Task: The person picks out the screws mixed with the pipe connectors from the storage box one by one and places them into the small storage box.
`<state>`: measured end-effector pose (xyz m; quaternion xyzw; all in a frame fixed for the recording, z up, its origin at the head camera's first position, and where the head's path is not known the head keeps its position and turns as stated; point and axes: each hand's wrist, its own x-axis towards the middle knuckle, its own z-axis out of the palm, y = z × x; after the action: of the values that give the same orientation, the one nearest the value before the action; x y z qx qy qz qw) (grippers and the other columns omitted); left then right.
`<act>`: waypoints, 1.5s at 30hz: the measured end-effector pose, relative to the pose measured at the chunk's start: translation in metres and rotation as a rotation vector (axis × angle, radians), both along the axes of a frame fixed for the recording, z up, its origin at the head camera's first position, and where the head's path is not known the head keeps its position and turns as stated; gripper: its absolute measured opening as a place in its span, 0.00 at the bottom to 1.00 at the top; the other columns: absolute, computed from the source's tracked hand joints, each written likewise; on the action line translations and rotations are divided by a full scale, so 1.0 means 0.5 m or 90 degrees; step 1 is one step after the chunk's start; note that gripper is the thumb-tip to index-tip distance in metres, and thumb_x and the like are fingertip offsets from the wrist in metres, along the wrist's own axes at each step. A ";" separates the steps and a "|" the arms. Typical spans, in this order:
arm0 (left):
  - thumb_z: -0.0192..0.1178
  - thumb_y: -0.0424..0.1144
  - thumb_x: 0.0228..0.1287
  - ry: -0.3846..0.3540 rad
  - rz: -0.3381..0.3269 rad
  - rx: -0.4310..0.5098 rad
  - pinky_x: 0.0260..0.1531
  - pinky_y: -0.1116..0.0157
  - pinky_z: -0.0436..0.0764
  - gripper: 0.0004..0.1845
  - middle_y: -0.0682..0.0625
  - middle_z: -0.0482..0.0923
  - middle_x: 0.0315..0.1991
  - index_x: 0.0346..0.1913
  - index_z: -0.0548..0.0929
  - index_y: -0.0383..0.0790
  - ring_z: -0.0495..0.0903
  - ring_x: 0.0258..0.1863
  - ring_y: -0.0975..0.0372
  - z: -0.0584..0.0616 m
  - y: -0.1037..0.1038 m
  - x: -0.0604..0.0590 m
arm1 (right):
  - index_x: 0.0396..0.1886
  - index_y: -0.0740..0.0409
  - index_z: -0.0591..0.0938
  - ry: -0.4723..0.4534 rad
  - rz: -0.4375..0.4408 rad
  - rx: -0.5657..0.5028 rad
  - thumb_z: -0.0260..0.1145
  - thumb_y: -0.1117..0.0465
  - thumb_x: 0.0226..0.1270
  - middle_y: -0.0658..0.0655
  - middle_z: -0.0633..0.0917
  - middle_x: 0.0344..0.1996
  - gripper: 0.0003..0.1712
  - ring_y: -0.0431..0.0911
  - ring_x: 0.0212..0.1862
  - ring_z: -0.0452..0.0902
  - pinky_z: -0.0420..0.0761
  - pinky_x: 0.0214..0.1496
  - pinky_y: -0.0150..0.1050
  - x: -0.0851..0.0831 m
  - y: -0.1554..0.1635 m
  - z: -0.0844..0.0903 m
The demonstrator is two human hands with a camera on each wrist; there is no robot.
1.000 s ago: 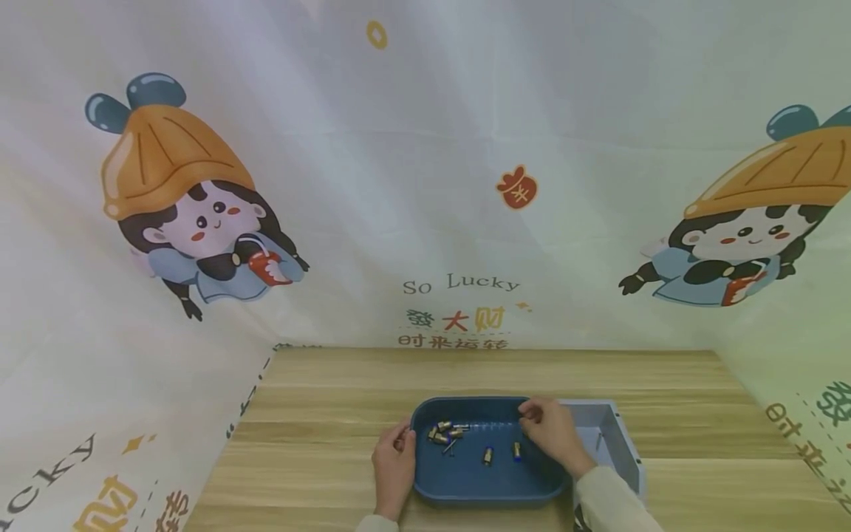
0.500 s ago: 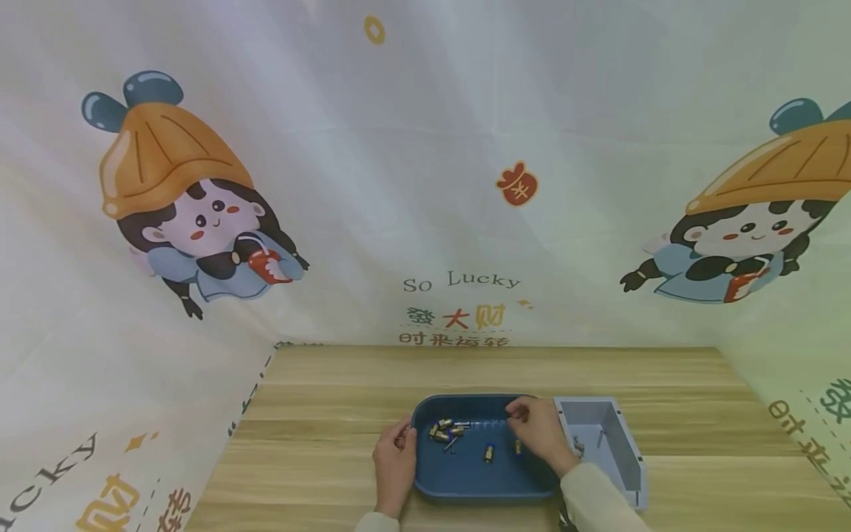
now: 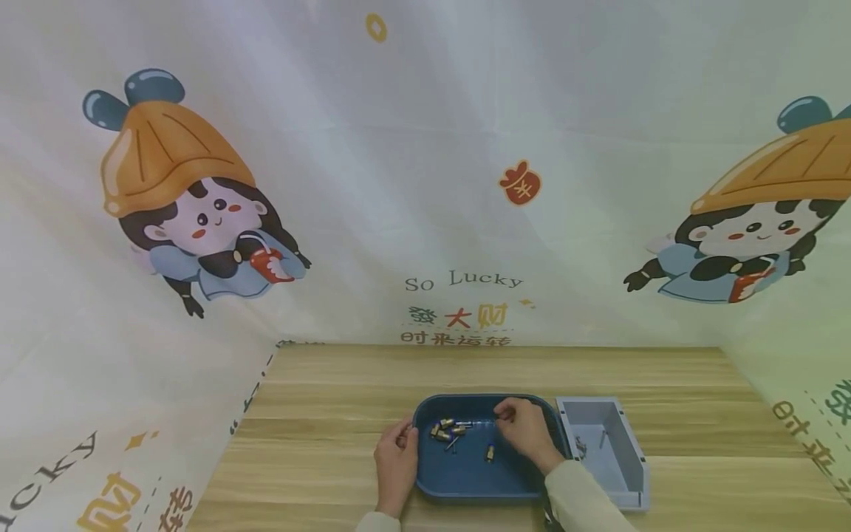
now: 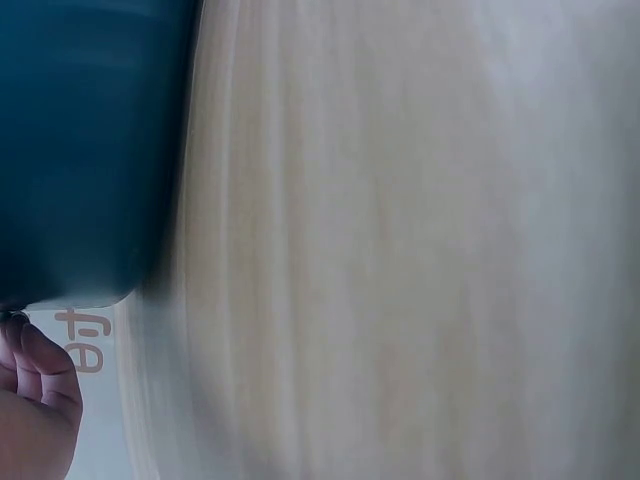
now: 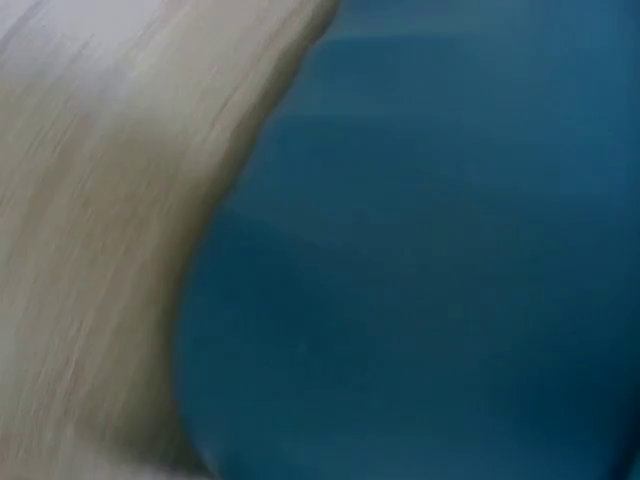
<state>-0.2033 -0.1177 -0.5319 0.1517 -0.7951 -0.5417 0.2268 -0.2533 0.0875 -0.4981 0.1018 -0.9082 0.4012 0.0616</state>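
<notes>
A dark blue tray lies on the table with several small brass fittings grouped at its left. Among them are thin metal pins or screws. One more brass fitting sits apart, nearer the tray's middle. My left hand grips the tray's left rim with curled fingers; the left wrist view shows a hand beside the tray wall. Over the tray's right half is my right hand, thumb and fingertips close together. Whether it pinches anything is too small to see. The right wrist view shows mainly the blue tray.
A grey open bin stands against the tray's right side. Small metal parts lie inside it. The wood-grain table is bounded by a printed cloth at the back and sides.
My right hand has moved left over the tray, from its right rim toward the middle, uncovering more of the grey bin. The left hand stays at the left rim.
</notes>
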 end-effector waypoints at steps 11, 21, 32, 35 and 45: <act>0.61 0.27 0.58 -0.001 0.000 0.017 0.27 0.74 0.72 0.09 0.47 0.79 0.31 0.43 0.85 0.32 0.71 0.28 0.67 0.001 0.003 0.002 | 0.28 0.64 0.84 0.003 0.021 -0.011 0.67 0.73 0.49 0.56 0.85 0.25 0.05 0.45 0.28 0.80 0.80 0.31 0.38 -0.008 -0.026 -0.020; 0.61 0.27 0.58 -0.005 0.004 0.009 0.27 0.74 0.72 0.09 0.48 0.78 0.30 0.43 0.85 0.32 0.70 0.27 0.67 0.000 0.003 0.000 | 0.31 0.63 0.86 0.009 0.040 0.031 0.69 0.73 0.48 0.57 0.87 0.27 0.08 0.48 0.31 0.83 0.82 0.34 0.41 -0.015 -0.055 -0.033; 0.61 0.28 0.58 -0.020 0.008 0.019 0.28 0.74 0.72 0.09 0.48 0.78 0.31 0.42 0.85 0.33 0.71 0.28 0.67 -0.002 0.002 -0.003 | 0.30 0.63 0.86 0.027 0.042 0.052 0.67 0.74 0.47 0.57 0.87 0.26 0.08 0.48 0.30 0.83 0.82 0.33 0.40 -0.020 -0.073 -0.038; 0.61 0.27 0.58 -0.014 0.007 0.020 0.28 0.73 0.72 0.10 0.48 0.78 0.30 0.42 0.85 0.33 0.70 0.28 0.67 -0.003 0.003 -0.002 | 0.29 0.63 0.86 0.030 0.042 0.054 0.67 0.74 0.47 0.56 0.87 0.26 0.08 0.47 0.29 0.83 0.81 0.32 0.40 -0.021 -0.075 -0.040; 0.61 0.27 0.58 -0.011 0.007 0.022 0.28 0.74 0.72 0.09 0.48 0.78 0.31 0.42 0.85 0.32 0.71 0.28 0.67 -0.003 0.001 -0.002 | 0.23 0.62 0.85 0.045 0.049 0.061 0.66 0.74 0.46 0.53 0.83 0.19 0.05 0.40 0.23 0.75 0.74 0.25 0.34 -0.016 -0.076 -0.044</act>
<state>-0.2044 -0.1172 -0.5334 0.1646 -0.7866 -0.5530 0.2199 -0.2615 0.0493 -0.5201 0.1537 -0.9190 0.3556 0.0728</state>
